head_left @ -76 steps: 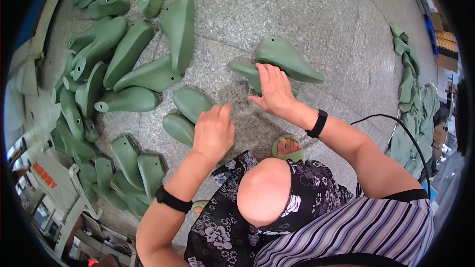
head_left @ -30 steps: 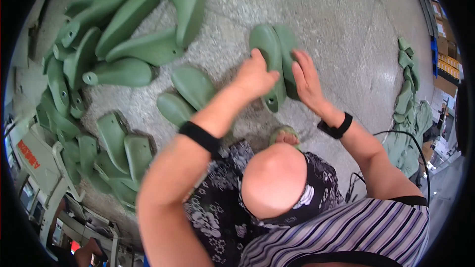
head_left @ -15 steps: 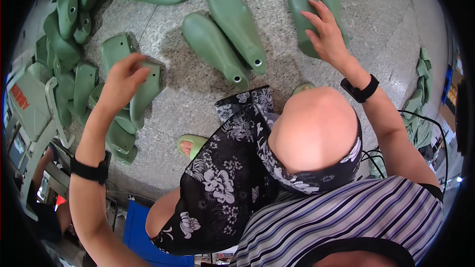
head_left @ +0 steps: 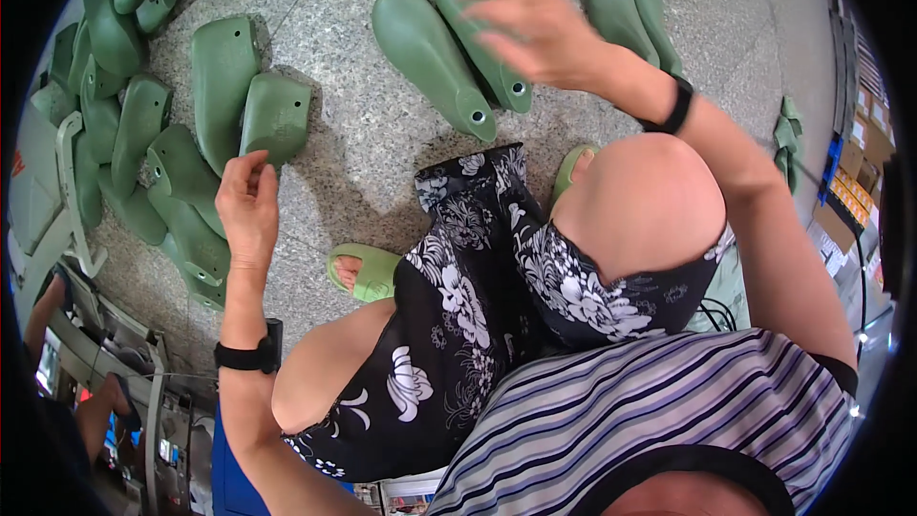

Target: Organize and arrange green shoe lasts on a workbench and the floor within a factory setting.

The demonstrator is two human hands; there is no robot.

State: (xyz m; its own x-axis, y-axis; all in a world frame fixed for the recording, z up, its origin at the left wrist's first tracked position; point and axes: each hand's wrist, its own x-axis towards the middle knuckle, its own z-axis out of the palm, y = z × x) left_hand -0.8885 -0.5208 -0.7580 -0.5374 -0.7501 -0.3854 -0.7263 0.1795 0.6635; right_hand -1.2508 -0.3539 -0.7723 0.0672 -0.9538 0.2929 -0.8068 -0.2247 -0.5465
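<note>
Grip [head_left: 535, 24] on my right's spread; left grip's [head_left: 248, 210] by a green last [head_left: 277, 113], can't tell how closed. I'd pinch its sides evenly tbh

Speckled grey stone floor [head_left: 334, 48] underneath, crossed by thin joints. At the right rim, stacked cardboard boxes [head_left: 871, 124] and a run of yellow-orange cartons [head_left: 850, 193], with a blue edge [head_left: 829, 172] just beside. Nearer in, a small green crumpled bundle [head_left: 787, 139] on the floor. Beside the knee, looped black cables [head_left: 723, 313]. Along the left rim, a pale panel [head_left: 40, 186] with a bent tubular frame [head_left: 67, 182] – below that, another person's bare limb [head_left: 95, 411], partly hidden. At lower left, a blue surface [head_left: 229, 468].
</note>
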